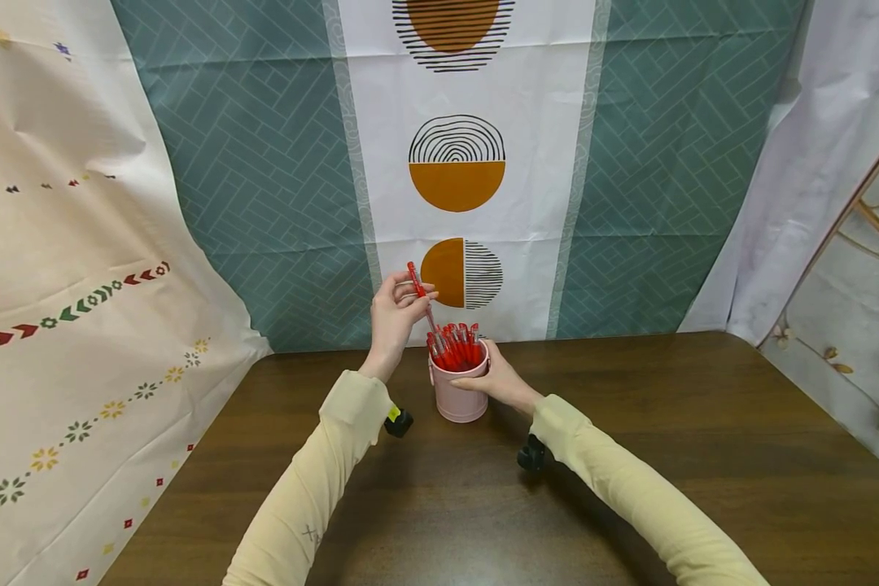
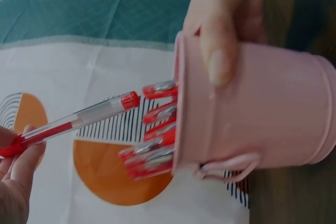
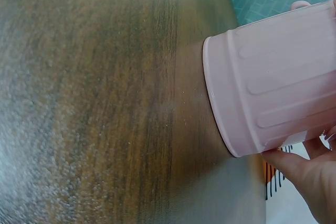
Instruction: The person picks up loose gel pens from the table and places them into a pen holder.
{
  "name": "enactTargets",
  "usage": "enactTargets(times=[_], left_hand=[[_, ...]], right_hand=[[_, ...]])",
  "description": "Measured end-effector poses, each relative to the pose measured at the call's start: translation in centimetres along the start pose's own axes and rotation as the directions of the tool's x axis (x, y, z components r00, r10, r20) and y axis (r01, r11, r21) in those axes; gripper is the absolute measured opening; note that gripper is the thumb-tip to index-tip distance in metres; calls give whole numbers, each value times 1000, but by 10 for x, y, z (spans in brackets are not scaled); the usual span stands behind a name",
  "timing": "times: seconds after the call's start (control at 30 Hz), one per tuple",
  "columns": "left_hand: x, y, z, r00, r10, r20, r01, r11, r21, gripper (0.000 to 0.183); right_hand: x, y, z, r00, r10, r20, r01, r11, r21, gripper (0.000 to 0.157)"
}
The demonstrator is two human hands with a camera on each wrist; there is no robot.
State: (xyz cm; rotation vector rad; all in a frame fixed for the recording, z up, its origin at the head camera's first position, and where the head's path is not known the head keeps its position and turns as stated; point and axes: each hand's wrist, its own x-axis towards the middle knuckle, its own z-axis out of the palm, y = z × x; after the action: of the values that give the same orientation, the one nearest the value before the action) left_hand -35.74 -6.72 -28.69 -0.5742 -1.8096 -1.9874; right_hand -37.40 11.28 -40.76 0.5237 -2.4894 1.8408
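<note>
My left hand (image 1: 395,313) pinches a red gel pen (image 2: 71,124) by its upper end, above a pink bucket (image 1: 460,400). The clear-barrelled pen slants, and in the left wrist view its lower end shows just outside the mouth. Several more red pens (image 1: 456,346) stand packed inside, their ends poking above the rim; their lower parts are hidden by the wall. On the bucket's right side, my right hand (image 1: 504,378) grips it near the top, thumb across the front. The bucket stands upright on the table; a small pink handle (image 2: 231,167) shows on its side.
A dark brown wooden table (image 1: 439,505) spreads around the bucket. Behind it hangs a green and white patterned cloth (image 1: 278,163). Cream cloth (image 1: 80,244) drapes along the left, and a floral cloth (image 1: 842,325) along the right. Black wrist devices (image 1: 399,422) are under both cuffs.
</note>
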Motion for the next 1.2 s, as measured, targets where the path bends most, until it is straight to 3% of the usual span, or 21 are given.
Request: enactTargets(times=[0.2, 0.43, 0.63, 0.83, 0.97, 1.2], left_hand=[[-9, -1, 14, 998, 53, 34, -54, 998, 30, 36], [-24, 8, 27, 995, 72, 76, -84, 983, 160, 42], [-19, -22, 29, 989, 111, 99, -129, 972, 197, 55], [-18, -37, 33, 985, 127, 114, -156, 944, 292, 58], [-19, -41, 36, 986, 122, 117, -156, 921, 358, 56], [-22, -48, 38, 990, 90, 111, -135, 842, 522, 50]], right_hand=[[1, 1, 0, 1000, 6, 9, -6, 1000, 14, 80], [2, 0, 0, 1000, -1, 9, 1, 1000, 10, 78], [-2, -7, -2, 999, -2, 40, 2, 1000, 5, 81], [-16, -32, -5, 996, -15, 85, 14, 1000, 10, 79], [-19, -38, -5, 995, 5, 95, -6, 1000, 13, 78], [-5, -11, -5, 997, -11, 75, 9, 1000, 30, 80]])
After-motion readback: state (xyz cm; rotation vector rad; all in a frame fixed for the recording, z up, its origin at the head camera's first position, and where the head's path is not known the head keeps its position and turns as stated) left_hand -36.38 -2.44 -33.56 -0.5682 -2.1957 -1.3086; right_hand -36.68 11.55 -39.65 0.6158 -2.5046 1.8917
